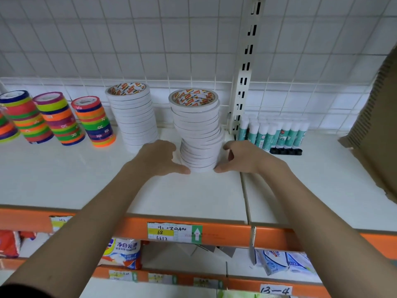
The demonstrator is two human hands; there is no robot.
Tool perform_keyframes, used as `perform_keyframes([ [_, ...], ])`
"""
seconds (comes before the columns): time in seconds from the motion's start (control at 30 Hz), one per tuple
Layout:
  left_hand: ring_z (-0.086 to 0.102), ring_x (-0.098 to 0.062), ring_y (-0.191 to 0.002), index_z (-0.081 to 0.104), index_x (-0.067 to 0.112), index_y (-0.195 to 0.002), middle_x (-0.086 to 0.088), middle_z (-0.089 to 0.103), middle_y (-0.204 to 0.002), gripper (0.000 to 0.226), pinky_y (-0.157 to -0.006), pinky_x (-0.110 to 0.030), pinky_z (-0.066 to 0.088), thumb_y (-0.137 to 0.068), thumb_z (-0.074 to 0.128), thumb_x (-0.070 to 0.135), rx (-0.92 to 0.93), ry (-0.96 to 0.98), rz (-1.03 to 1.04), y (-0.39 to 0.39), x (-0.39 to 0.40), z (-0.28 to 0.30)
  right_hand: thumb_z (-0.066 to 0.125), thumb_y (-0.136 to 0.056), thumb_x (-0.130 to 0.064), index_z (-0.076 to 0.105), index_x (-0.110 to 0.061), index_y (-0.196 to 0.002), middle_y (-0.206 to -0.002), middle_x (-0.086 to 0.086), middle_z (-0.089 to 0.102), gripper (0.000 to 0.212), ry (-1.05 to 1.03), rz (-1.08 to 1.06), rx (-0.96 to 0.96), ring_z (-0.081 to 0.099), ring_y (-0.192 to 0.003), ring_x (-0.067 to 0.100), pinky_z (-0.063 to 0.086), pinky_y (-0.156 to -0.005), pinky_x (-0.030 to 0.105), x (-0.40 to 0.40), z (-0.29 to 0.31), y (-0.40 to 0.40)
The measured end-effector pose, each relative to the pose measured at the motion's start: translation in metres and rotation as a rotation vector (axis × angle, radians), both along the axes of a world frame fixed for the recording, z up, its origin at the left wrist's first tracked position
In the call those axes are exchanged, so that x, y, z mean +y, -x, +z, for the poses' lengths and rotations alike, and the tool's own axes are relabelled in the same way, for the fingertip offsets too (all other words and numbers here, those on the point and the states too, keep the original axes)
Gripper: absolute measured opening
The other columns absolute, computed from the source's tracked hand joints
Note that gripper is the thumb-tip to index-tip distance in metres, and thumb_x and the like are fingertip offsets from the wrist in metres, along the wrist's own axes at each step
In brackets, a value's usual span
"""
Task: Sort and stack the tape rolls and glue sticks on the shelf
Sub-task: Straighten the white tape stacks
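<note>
Leaning stack: white tape rolls [198,134] on the white shelf [86,181], mid-shelf, upper rolls skewed.
Left hand [158,159]: curled round the stack's base — thumb touching.
Right hand [242,158]: likewise grasping the base.
Neighbours: second white stack [133,116] left; glue sticks [272,133] right; coloured tape stacks [60,118] far left.

Both hands at base of uneven white tape stack [197,134] on white shelf [86,181]: left hand [158,159] w/ thumb touching bottom rolls, right hand [240,158] same on other side, fingers curled around the back. Second white stack [133,117] just left, neater. Coloured tape stacks [58,118] far left, leaning. Glue sticks [272,134] right of the upright post [243,82]. Cardboard [378,125] at right edge.
</note>
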State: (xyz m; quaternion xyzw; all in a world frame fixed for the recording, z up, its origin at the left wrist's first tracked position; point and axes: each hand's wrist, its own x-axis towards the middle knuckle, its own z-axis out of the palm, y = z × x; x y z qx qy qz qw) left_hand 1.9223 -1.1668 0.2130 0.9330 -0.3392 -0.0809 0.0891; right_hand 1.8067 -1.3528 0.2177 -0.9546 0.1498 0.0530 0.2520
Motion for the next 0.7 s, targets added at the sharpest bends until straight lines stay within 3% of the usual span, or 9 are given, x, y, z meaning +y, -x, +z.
perform_keyframes([
  [0.07, 0.051, -0.018, -0.113, 0.047, 0.012, -0.132, 0.003, 0.058, -0.119, 0.079, -0.093, -0.029, 0.039, -0.07, 0.073, 0.054, 0.032, -0.024, -0.003, -0.003, -0.003, 0.012, 0.069, -0.08, -0.03, 0.047, -0.007, -0.127, -0.104, 0.005, 0.06, 0.057, 0.012, 0.025, 0.017, 0.06, -0.092, 0.021, 0.05, -0.078, 0.031, -0.003, 0.008, -0.005],
  [0.17, 0.055, -0.021, -0.107, 0.058, 0.007, -0.116, -0.001, 0.062, -0.11, 0.058, -0.09, -0.033, 0.046, -0.072, 0.076, 0.042, -0.01, -0.069, -0.073, -0.004, -0.014, 0.022, 0.065, -0.082, -0.018, 0.055, -0.008, -0.088, -0.083, 0.003, 0.055, 0.015, 0.065, 0.053, 0.021, 0.052, -0.077, 0.02, 0.043, -0.061, 0.025, -0.002, 0.014, -0.016],
  [0.27, 0.057, -0.023, -0.094, 0.061, 0.008, -0.099, 0.001, 0.057, -0.09, 0.04, -0.076, -0.03, 0.045, -0.071, 0.077, 0.032, -0.08, -0.1, -0.094, -0.002, -0.021, 0.023, 0.062, -0.082, -0.013, 0.047, -0.007, -0.069, -0.078, 0.008, 0.052, 0.02, 0.104, 0.059, 0.046, 0.049, -0.073, 0.021, 0.038, -0.058, 0.025, 0.003, 0.014, -0.02],
  [0.33, 0.052, -0.02, -0.084, 0.058, 0.012, -0.086, 0.002, 0.051, -0.083, 0.03, -0.072, -0.028, 0.042, -0.071, 0.077, 0.028, -0.086, -0.088, -0.081, -0.001, -0.022, 0.021, 0.06, -0.084, -0.014, 0.049, -0.008, -0.072, -0.085, 0.011, 0.058, 0.017, 0.133, 0.073, 0.053, 0.052, -0.077, 0.022, 0.041, -0.063, 0.025, 0.005, 0.013, -0.02],
  [0.4, 0.051, -0.018, -0.083, 0.055, 0.013, -0.08, 0.003, 0.053, -0.084, 0.028, -0.074, -0.029, 0.045, -0.072, 0.077, 0.029, -0.067, -0.097, -0.073, -0.001, -0.021, 0.021, 0.059, -0.085, -0.016, 0.057, -0.002, -0.088, -0.097, 0.014, 0.063, 0.014, 0.153, 0.079, 0.065, 0.056, -0.084, 0.024, 0.044, -0.07, 0.027, 0.004, 0.014, -0.02],
  [0.53, 0.051, -0.021, -0.113, 0.06, 0.011, -0.118, 0.0, 0.059, -0.119, 0.054, -0.096, -0.039, 0.045, -0.075, 0.072, 0.042, -0.055, -0.217, -0.05, -0.015, -0.015, 0.031, 0.056, -0.084, -0.01, 0.053, 0.011, -0.121, -0.115, 0.024, 0.061, 0.042, 0.178, 0.045, 0.127, 0.059, -0.105, 0.035, 0.051, -0.085, 0.037, -0.005, 0.027, -0.021],
  [0.57, 0.049, -0.021, -0.118, 0.059, 0.012, -0.121, 0.0, 0.057, -0.125, 0.056, -0.098, -0.039, 0.043, -0.076, 0.071, 0.043, -0.057, -0.223, -0.037, -0.019, -0.014, 0.034, 0.055, -0.084, -0.007, 0.051, 0.013, -0.123, -0.113, 0.026, 0.061, 0.044, 0.176, 0.037, 0.14, 0.06, -0.101, 0.037, 0.053, -0.079, 0.036, -0.008, 0.032, -0.022],
  [0.63, 0.052, -0.021, -0.113, 0.062, 0.009, -0.118, -0.002, 0.059, -0.123, 0.051, -0.097, -0.037, 0.044, -0.077, 0.071, 0.038, -0.042, -0.195, -0.031, -0.021, -0.016, 0.043, 0.051, -0.084, -0.002, 0.052, 0.014, -0.121, -0.099, 0.026, 0.063, 0.041, 0.175, 0.032, 0.154, 0.062, -0.08, 0.036, 0.048, -0.049, 0.021, -0.007, 0.044, -0.022],
  [0.7, 0.058, -0.022, -0.099, 0.066, 0.007, -0.101, -0.004, 0.065, -0.106, 0.034, -0.088, -0.036, 0.049, -0.076, 0.073, 0.029, -0.047, -0.159, -0.037, -0.016, -0.02, 0.052, 0.051, -0.082, 0.0, 0.059, 0.01, -0.109, -0.098, 0.02, 0.064, 0.03, 0.213, 0.054, 0.168, 0.058, -0.07, 0.029, 0.038, -0.044, 0.017, -0.004, 0.052, -0.025],
])
